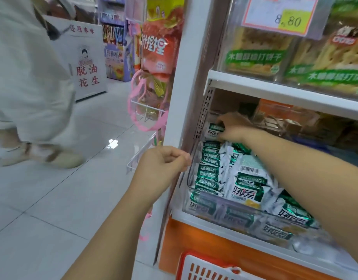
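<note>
Left hand (164, 164): forearm raised from below, fingers curled, tips at left rim of bin (189, 178); grip on rim cannot be told.
Bin: clear, on lower shelf, full of stacked packets (209, 160).
Right hand (232, 128): arm stretched across bin to rear left corner, fingers clamped on one packet (213, 131), just above the stack.

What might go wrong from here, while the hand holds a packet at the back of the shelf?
1. The right hand grips a green packet far back, and its forearm crosses the loosely piled packets in the clear bin. Drawing back may sweep some over the front wall.
2. A person is close by on the left, so a dropped packet may land in their path.
</note>
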A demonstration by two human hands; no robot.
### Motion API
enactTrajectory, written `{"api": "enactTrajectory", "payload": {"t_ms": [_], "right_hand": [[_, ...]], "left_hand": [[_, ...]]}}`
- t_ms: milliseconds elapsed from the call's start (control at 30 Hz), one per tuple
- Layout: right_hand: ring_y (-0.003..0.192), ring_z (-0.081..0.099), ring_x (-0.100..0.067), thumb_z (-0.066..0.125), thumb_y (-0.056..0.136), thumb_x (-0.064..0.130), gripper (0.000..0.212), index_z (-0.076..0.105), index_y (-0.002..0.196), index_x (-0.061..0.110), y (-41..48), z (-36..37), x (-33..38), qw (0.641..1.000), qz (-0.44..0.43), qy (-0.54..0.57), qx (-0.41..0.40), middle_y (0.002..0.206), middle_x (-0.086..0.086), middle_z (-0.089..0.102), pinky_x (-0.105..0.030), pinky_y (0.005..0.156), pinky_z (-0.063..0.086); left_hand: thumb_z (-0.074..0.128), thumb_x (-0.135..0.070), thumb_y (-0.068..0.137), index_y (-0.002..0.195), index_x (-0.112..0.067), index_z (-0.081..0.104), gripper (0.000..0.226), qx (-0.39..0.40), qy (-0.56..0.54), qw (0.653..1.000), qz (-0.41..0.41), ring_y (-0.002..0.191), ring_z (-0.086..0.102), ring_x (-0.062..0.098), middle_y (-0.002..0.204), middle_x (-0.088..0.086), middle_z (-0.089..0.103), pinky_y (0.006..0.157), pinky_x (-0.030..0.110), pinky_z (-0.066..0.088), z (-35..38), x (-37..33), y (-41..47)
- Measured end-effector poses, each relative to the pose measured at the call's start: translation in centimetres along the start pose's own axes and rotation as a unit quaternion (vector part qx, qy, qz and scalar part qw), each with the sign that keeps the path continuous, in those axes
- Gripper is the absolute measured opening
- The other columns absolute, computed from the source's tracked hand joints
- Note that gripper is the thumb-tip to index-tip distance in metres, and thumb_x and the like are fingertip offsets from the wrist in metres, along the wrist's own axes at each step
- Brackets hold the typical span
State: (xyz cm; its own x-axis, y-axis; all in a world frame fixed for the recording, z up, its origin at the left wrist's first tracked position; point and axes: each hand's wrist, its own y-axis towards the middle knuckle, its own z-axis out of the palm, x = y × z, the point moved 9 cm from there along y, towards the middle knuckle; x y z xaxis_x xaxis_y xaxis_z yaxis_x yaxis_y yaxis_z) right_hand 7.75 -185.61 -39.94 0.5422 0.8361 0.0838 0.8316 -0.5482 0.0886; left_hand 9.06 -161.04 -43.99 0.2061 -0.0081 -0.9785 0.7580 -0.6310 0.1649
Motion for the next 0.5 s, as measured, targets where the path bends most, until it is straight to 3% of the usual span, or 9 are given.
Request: {"api": "enactTrajectory", "payload": {"t_ms": [133,200,267,367,433,500], "right_hand": [[0.09,0.056,-0.019,0.062,0.085,0.008,0.039,0.054,0.123,0.018,-4.2,-3.6,1.7,0.992,-0.082,0.001,-0.092,0.124,-0.006,0.05,-0.031,0.077,0.052],[0.097,0.058,-0.023,0.06,0.087,0.009,0.039,0.055,0.125,0.019,-7.6,-4.6,2.5,0.985,-0.125,0.022,-0.115,0.122,-0.007,0.054,-0.037,0.086,0.051],[0.108,0.053,-0.022,0.061,0.087,0.01,0.041,0.057,0.126,0.021,-11.5,-5.3,3.2,0.976,-0.172,0.033,-0.133,0.12,-0.004,0.055,-0.037,0.097,0.042],[0.11,0.047,-0.014,0.066,0.087,0.014,0.042,0.058,0.127,0.023,-16.7,-6.0,4.1,0.967,-0.207,0.071,-0.127,0.115,0.004,0.055,-0.025,0.096,0.033],[0.107,0.049,-0.007,0.071,0.083,0.016,0.042,0.06,0.124,0.022,-19.7,-6.7,4.4,0.962,-0.214,0.11,-0.126,0.113,0.008,0.059,-0.017,0.093,0.032],[0.105,0.051,0.002,0.074,0.079,0.02,0.041,0.06,0.116,0.03,-22.2,-7.2,4.0,0.96,-0.194,0.167,-0.114,0.113,0.016,0.06,-0.008,0.091,0.033]], "left_hand": [[0.066,-0.02,0.088,0.086,-0.024,0.072,0.007,0.0,0.024,1.0,-0.012,0.083,0.07,0.012,0.08,-0.003,0.074,0.083,0.023,0.051,0.1,-0.1,-0.4],[0.065,-0.022,0.089,0.097,-0.028,0.068,0.01,0.001,0.061,0.998,-0.011,0.086,0.068,0.007,0.085,-0.007,0.073,0.078,0.018,0.047,0.4,-0.6,-0.9],[0.066,-0.021,0.088,0.108,-0.03,0.064,0.022,-0.013,0.09,0.996,0.021,0.091,0.063,0.0,0.098,-0.013,0.069,0.083,0.016,0.046,0.6,-1.9,-1.8],[0.069,-0.025,0.086,0.12,-0.033,0.06,0.036,-0.002,0.117,0.989,0.088,0.101,0.056,-0.007,0.11,-0.022,0.061,0.083,0.001,0.039,1.9,-4.7,-4.1],[0.069,-0.025,0.086,0.117,-0.03,0.064,0.031,0.024,0.098,0.99,0.101,0.097,0.058,-0.008,0.108,-0.02,0.065,0.084,0.009,0.045,3.2,-5.6,-5.8],[0.068,-0.019,0.087,0.108,-0.025,0.07,0.022,0.041,0.041,0.994,0.089,0.082,0.063,-0.007,0.096,-0.014,0.071,0.073,0.013,0.048,4.1,-6.0,-7.2]]}}
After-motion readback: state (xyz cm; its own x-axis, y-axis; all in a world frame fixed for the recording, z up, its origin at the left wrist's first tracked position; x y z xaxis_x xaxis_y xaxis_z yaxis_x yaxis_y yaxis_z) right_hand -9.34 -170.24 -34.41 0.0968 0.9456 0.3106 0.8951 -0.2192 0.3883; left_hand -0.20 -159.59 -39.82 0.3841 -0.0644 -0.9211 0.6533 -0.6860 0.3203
